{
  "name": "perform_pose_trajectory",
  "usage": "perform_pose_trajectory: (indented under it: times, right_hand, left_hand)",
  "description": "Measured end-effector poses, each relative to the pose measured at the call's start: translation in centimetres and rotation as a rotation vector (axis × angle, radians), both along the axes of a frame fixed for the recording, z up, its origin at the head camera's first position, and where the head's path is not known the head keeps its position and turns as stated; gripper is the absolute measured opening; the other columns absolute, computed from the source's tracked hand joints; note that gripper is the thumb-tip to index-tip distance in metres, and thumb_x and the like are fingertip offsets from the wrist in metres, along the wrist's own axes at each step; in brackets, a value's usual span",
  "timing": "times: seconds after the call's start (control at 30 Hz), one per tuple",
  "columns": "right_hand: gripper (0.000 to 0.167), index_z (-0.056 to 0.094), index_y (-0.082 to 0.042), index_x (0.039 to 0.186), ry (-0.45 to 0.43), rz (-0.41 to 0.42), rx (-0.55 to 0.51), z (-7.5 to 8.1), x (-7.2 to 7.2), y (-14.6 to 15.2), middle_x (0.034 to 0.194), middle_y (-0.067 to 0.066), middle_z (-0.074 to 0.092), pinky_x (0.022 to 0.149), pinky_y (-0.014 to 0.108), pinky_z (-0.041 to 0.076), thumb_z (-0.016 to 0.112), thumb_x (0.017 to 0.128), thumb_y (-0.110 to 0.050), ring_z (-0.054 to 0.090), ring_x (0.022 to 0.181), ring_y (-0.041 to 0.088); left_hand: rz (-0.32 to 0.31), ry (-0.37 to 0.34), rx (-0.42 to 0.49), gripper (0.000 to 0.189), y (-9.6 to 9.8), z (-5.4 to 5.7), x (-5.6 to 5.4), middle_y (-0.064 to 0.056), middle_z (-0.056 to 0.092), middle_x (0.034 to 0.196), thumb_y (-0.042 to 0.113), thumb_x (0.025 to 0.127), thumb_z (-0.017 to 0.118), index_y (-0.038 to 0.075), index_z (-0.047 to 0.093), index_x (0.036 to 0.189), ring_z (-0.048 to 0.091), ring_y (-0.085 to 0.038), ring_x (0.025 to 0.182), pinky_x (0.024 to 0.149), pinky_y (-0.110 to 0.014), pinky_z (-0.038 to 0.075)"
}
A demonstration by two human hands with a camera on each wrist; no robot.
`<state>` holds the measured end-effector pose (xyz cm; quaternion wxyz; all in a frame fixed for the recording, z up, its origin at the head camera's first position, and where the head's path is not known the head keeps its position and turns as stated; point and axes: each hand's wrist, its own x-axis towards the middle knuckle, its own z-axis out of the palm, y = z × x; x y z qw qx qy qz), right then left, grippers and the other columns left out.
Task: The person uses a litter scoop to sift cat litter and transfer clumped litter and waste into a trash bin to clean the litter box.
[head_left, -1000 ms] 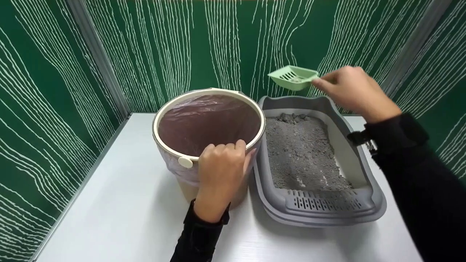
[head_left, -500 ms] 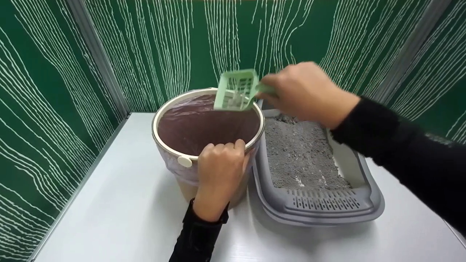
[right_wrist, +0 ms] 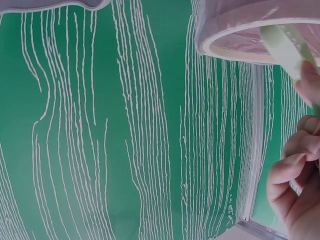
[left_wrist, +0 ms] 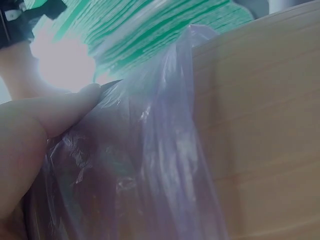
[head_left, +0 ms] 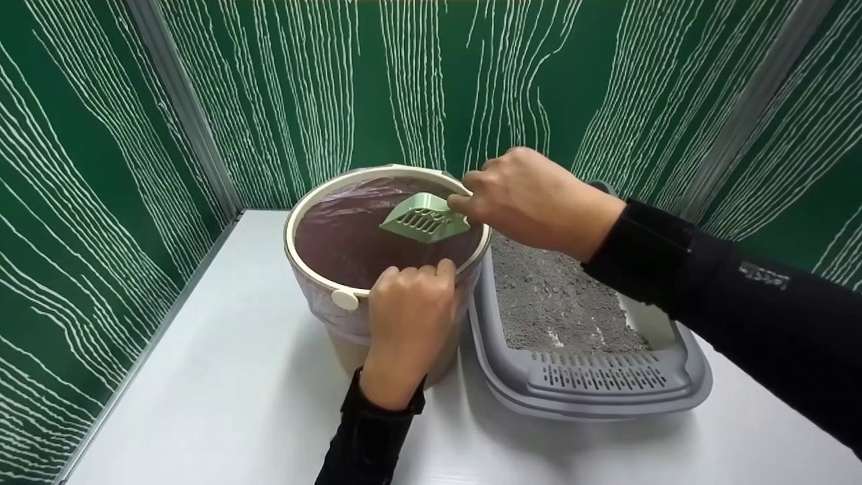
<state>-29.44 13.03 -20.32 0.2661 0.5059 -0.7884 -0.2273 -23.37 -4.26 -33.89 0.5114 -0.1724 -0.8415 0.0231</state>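
My left hand grips the near right rim of a round bin. A thin plastic bag lines the bin and folds over its outside. In the left wrist view, the thumb of that hand presses the bag beside the tan bin wall. A green slotted litter scoop is tipped over the bin's mouth, slotted bottom showing. Its handle is held by my right hand, mostly hidden under the fingers. The right wrist view shows curled fingers and the scoop from below.
Right beside the bin stands a grey litter box holding grey litter, with a perforated front ledge. Both stand on a white table. Green walls with white wavy lines enclose the back and sides.
My right hand has carried the scoop leftward from above the litter box to over the bin, then lowered it and turned it over. The left hand stays on the rim.
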Motion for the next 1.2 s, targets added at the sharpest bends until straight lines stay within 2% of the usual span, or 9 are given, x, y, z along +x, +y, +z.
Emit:
perform_pose_trajectory:
  times: [0.17,0.3,0.4,0.5,0.67,0.9,1.0,1.1,1.2]
  right_hand:
    - [0.014,0.066,-0.007,0.096,-0.041,0.004,-0.086,0.0,0.1,0.4,0.068,0.004,0.057,0.046,0.034,0.047,0.080,0.092,-0.008,0.049,0.051,0.017]
    - [0.021,0.070,-0.005,0.097,-0.133,0.015,-0.283,0.2,-0.1,1.5,0.065,0.004,0.062,0.043,0.030,0.042,0.072,0.102,-0.025,0.047,0.046,0.013]
    - [0.027,0.071,-0.002,0.098,-0.171,0.004,-0.434,0.6,-0.4,3.3,0.067,0.006,0.066,0.041,0.030,0.040,0.066,0.106,-0.027,0.047,0.044,0.013]
    - [0.028,0.066,0.001,0.101,-0.190,-0.084,-0.534,0.8,-0.9,5.9,0.066,0.006,0.061,0.041,0.031,0.037,0.060,0.110,-0.025,0.043,0.046,0.014]
    - [0.022,0.053,-0.003,0.104,-0.252,-0.263,-0.575,-0.2,-2.4,11.7,0.071,0.002,0.052,0.048,0.033,0.038,0.054,0.112,-0.023,0.040,0.053,0.015]
    - [0.025,0.055,-0.001,0.111,-0.471,-0.509,-0.595,-4.7,-5.3,20.6,0.087,0.008,0.064,0.062,0.036,0.050,0.052,0.113,-0.026,0.057,0.068,0.020]
    - [0.040,0.056,0.005,0.118,-0.584,-0.623,-0.601,-7.9,-6.3,23.2,0.098,0.021,0.069,0.072,0.049,0.058,0.051,0.113,-0.034,0.067,0.078,0.031]
    - [0.049,0.055,0.010,0.126,-0.647,-0.700,-0.604,-11.0,-6.9,25.0,0.108,0.031,0.068,0.083,0.063,0.055,0.054,0.112,-0.037,0.069,0.090,0.044]
    - [0.049,0.052,0.014,0.131,-0.645,-0.715,-0.598,-13.4,-7.3,26.0,0.112,0.035,0.067,0.086,0.066,0.051,0.061,0.108,-0.029,0.068,0.095,0.049]
  left_hand:
    - [-0.016,-0.019,0.011,0.035,-0.1,-0.1,0.0,0.002,0.055,0.051,0.029,0.082,0.086,0.017,0.058,0.066,0.054,-0.018,0.043,0.049,-0.033,0.038]
    - [-0.040,-0.048,0.017,0.037,-0.4,-0.1,0.1,0.002,0.056,0.053,0.034,0.082,0.088,0.016,0.059,0.069,0.055,-0.019,0.044,0.049,-0.034,0.038]
    - [-0.051,-0.069,0.013,0.034,-0.7,-0.2,0.1,0.001,0.059,0.055,0.033,0.079,0.090,0.015,0.062,0.072,0.057,-0.019,0.046,0.050,-0.034,0.039]
    - [-0.070,-0.094,0.024,0.032,-1.2,-0.2,0.0,0.001,0.061,0.058,0.033,0.081,0.090,0.014,0.065,0.075,0.059,-0.020,0.049,0.051,-0.035,0.040]
    - [-0.116,-0.123,0.052,0.032,-2.3,-0.1,-0.3,0.000,0.063,0.059,0.035,0.085,0.088,0.013,0.066,0.075,0.061,-0.022,0.050,0.050,-0.035,0.040]
    - [-0.108,-0.130,0.049,0.035,-4.5,-0.2,-1.5,-0.003,0.062,0.058,0.033,0.084,0.089,0.011,0.063,0.074,0.062,-0.026,0.050,0.049,-0.039,0.041]
    - [-0.086,-0.188,0.053,0.036,-4.9,0.2,-1.6,-0.004,0.065,0.063,0.038,0.086,0.088,0.010,0.066,0.079,0.065,-0.028,0.055,0.052,-0.040,0.045]
    - [-0.024,-0.265,0.033,0.052,-4.6,1.0,-0.9,-0.008,0.072,0.086,0.058,0.084,0.084,0.009,0.071,0.096,0.071,-0.032,0.084,0.073,-0.043,0.054]
    - [-0.045,-0.257,0.005,0.069,-3.0,2.0,0.7,-0.012,0.072,0.111,0.072,0.083,0.074,0.009,0.071,0.113,0.066,-0.036,0.116,0.102,-0.050,0.051]
